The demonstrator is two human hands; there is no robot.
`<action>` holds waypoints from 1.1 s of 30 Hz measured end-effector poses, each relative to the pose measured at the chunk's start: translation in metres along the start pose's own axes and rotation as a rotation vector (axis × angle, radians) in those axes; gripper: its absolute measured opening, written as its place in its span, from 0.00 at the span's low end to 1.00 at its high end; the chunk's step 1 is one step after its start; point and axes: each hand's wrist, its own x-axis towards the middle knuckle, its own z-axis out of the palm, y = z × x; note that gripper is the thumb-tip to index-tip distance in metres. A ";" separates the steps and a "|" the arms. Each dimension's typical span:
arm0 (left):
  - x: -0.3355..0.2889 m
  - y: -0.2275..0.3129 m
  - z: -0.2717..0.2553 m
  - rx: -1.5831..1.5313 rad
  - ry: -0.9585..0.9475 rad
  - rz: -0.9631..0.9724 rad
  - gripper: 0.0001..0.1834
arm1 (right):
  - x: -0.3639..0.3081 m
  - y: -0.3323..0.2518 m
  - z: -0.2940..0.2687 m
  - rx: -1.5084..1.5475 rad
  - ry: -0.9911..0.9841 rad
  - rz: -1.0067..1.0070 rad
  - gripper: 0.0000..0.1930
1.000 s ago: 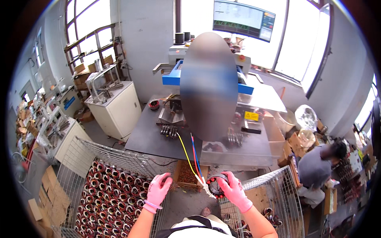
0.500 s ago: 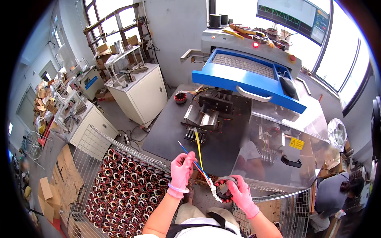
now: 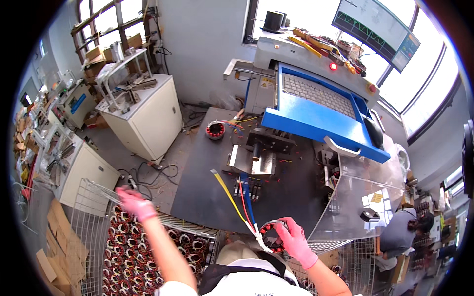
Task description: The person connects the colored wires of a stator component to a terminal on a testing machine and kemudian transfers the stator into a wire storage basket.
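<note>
My right hand (image 3: pixel 296 240), in a pink glove, grips a motor stator (image 3: pixel 273 237), a dark ring with red parts inside. A white-bound lead bundle (image 3: pixel 261 240) leaves its left side and fans upward into yellow, red and blue wires (image 3: pixel 249 207). Out to the left, my left hand (image 3: pixel 137 203), also pink-gloved, is over the rim of a wire basket (image 3: pixel 98 186). Its fingers look stretched out, slightly blurred, with nothing visible in them. Rows of stators (image 3: pixel 131 251) with red and white windings fill that basket below my left forearm.
A dark worktable (image 3: pixel 197 182) carries a metal fixture (image 3: pixel 254 160), another stator (image 3: pixel 215 130) and wire scraps. A blue keyboard drawer (image 3: pixel 316 116) juts over its far right. A clear guard (image 3: pixel 345 212) stands at the right. Further right is another person (image 3: pixel 399 229).
My left hand has let go of the wires and swung left over the basket rim. The wires now fan out freely. My right hand still holds the stator, and the view has shifted.
</note>
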 end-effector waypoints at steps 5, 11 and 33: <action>0.059 -0.030 -0.046 1.641 -0.702 0.494 0.23 | 0.041 -0.010 0.010 -0.082 0.051 -0.057 0.19; -0.166 0.014 0.073 0.457 -1.184 -0.479 0.16 | 0.073 -0.026 0.016 -0.189 0.055 -0.168 0.21; -0.134 -0.033 0.043 0.333 -1.129 -0.538 0.11 | 0.195 0.005 0.049 -0.651 0.192 -0.445 0.22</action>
